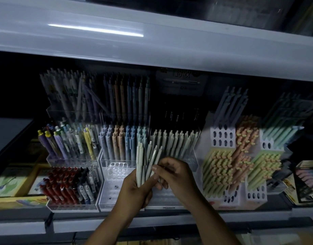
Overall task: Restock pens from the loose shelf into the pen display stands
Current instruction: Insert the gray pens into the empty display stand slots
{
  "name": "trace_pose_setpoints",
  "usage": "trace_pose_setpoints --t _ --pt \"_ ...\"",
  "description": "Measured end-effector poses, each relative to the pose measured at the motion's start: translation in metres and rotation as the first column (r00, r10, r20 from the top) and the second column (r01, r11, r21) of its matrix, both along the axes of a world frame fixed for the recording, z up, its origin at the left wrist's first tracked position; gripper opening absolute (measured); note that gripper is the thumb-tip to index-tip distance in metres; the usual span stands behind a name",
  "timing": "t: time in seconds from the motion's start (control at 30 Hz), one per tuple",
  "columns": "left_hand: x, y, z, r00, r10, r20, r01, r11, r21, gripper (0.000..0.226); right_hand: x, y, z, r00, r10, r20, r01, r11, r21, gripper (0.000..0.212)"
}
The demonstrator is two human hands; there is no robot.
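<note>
My left hand (134,190) grips a bundle of several pale grey-white pens (142,161), held upright in front of the clear tiered display stand (117,181). My right hand (173,171) pinches one pen of that bundle near its lower half. Behind the hands, a row of the same pale pens (175,138) stands in a clear stand. The front tier of the middle stand shows open holes with no pens in them.
Left stands hold purple, yellow, red and dark pens (64,184). A white stand with yellow, orange and green pens (231,167) is on the right. Boxes (12,184) lie far left, packets (305,183) far right. A white shelf (152,41) overhangs above.
</note>
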State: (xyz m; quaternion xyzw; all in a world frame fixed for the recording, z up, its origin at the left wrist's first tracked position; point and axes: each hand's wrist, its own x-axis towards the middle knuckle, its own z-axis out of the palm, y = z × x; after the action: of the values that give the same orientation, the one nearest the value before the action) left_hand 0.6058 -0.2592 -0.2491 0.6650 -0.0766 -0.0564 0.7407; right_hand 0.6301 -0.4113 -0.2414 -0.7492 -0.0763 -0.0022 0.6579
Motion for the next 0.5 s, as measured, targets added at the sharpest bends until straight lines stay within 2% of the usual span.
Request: trace_pose_setpoints --t 0.17,0.27,0.3,0.37,0.43,0.5 --pt "0.001 -0.002 0.000 0.998 0.023 -0.057 -0.023 1.000 0.002 0.030 0.010 -0.013 -0.004 0.976 -0.215 0.017 0.212 0.970 0.119 0.014" --pt "0.002 -0.001 -0.004 0.994 0.041 -0.101 -0.042 0.999 -0.010 0.033 0.016 -0.030 0.000 0.900 -0.433 0.050 0.416 0.888 0.196 0.013" --pt "0.002 -0.001 -0.005 0.992 0.045 -0.114 -0.047 0.999 -0.015 0.034 0.019 -0.037 0.000 0.858 -0.504 0.102 0.485 0.859 0.167 0.016" --pt "0.004 0.000 -0.006 0.991 0.051 -0.125 -0.054 0.998 -0.023 0.034 0.024 -0.050 -0.002 0.762 -0.575 0.299 0.606 0.795 -0.016 0.022" --pt "0.004 -0.001 -0.006 0.990 0.048 -0.130 -0.052 0.998 -0.030 0.034 0.026 -0.056 -0.004 0.670 -0.552 0.496 0.705 0.683 -0.192 0.025" --pt "0.004 -0.002 -0.007 0.991 0.044 -0.125 -0.048 0.998 -0.027 0.033 0.027 -0.058 -0.006 0.599 -0.540 0.592 0.768 0.597 -0.232 0.022"
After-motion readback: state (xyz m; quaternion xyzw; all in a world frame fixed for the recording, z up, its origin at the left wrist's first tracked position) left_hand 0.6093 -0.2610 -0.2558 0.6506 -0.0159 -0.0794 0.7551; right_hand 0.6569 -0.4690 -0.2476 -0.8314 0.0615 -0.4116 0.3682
